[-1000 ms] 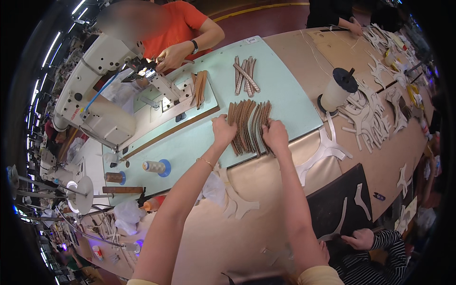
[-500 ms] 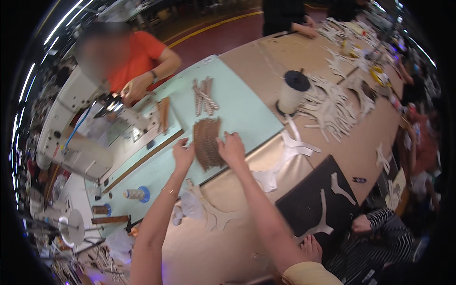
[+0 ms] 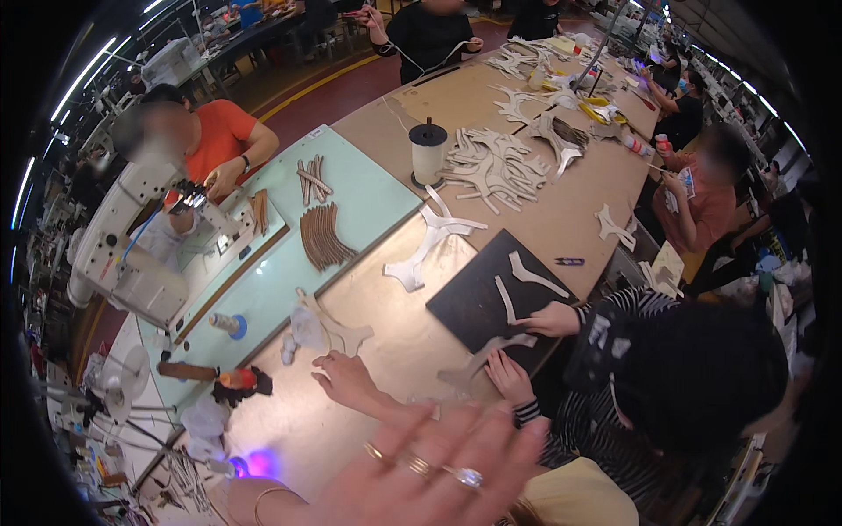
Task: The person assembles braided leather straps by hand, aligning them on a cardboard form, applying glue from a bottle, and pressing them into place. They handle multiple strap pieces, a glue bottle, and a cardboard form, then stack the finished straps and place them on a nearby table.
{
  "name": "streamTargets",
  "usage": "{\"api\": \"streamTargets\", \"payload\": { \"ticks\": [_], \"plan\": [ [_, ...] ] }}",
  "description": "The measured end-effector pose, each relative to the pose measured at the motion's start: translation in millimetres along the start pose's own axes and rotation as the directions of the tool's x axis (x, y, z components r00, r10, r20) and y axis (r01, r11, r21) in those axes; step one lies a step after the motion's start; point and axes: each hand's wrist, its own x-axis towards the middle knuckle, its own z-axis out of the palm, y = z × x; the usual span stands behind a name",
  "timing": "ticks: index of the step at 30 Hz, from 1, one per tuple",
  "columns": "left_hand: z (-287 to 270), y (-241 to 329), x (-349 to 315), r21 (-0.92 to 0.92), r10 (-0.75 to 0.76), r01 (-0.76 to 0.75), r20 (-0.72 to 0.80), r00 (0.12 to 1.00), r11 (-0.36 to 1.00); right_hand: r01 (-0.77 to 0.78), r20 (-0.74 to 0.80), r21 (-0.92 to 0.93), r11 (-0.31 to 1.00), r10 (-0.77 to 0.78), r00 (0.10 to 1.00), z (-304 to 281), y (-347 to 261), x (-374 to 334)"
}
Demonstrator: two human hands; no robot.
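My left hand (image 3: 460, 456) is raised close to the camera, blurred, with rings on its fingers. Those fingers are stretched out and nothing shows in them. Behind it, my right hand (image 3: 346, 381) reaches leftward over the light brown tabletop, fingers apart and without anything held. Nearest to that hand are a pale branching cut piece (image 3: 344, 333) and a crumpled clear plastic bag (image 3: 307, 326). Farther off, a fanned row of brown strips (image 3: 324, 238) lies on the pale green board (image 3: 377, 193). Several loose strips (image 3: 313, 181) lie crosswise beyond it.
A sewing machine (image 3: 132, 245) stands at the left, a person in orange behind it. A thread cone (image 3: 428, 158) rises near a heap of pale cut pieces (image 3: 495, 167). On the right, a person in striped sleeves (image 3: 631, 302) works at a black board (image 3: 465, 294).
Both hands have left the brown strips and come back toward me, my right one swinging left and my left one rising toward the camera. The strips stay on the board. The view has shifted.
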Motion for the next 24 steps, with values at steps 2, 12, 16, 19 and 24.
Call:
{"api": "streamTargets", "payload": {
  "ticks": [2, 12, 16, 19, 24],
  "plan": [
    [-19.2, 51.7, -9.3, 0.027, -0.050, 0.049, 0.051, 0.997, 0.998, 0.092, 0.066, -0.039, 0.995, -0.090, 0.994, 9.7, -19.8, -39.0],
    [-112.3, 225.4, -99.9, 0.419, -0.093, -0.048, 0.309, 0.946, 0.907, 0.173, 0.094, -0.192, 0.966, -0.157, 0.983, 49.7, -39.0, -190.0],
    [-116.2, 248.0, -140.1, 0.494, 0.228, -0.244, 0.094, 0.969, 0.834, 0.125, 0.077, -0.207, 0.970, -0.111, 0.991, 62.6, -20.6, -255.6],
    [-114.5, 282.3, -148.4, 0.313, -0.199, 0.171, 0.060, 0.978, 0.934, 0.128, 0.116, -0.217, 0.968, -0.105, 0.988, 70.9, -9.6, -314.8],
    [-116.9, 321.9, -134.9, -0.346, -0.355, 0.238, -0.329, 0.875, 0.908, 0.265, 0.363, -0.333, 0.905, -0.136, 0.922, 69.3, 9.1, -385.7]
  ]
}}
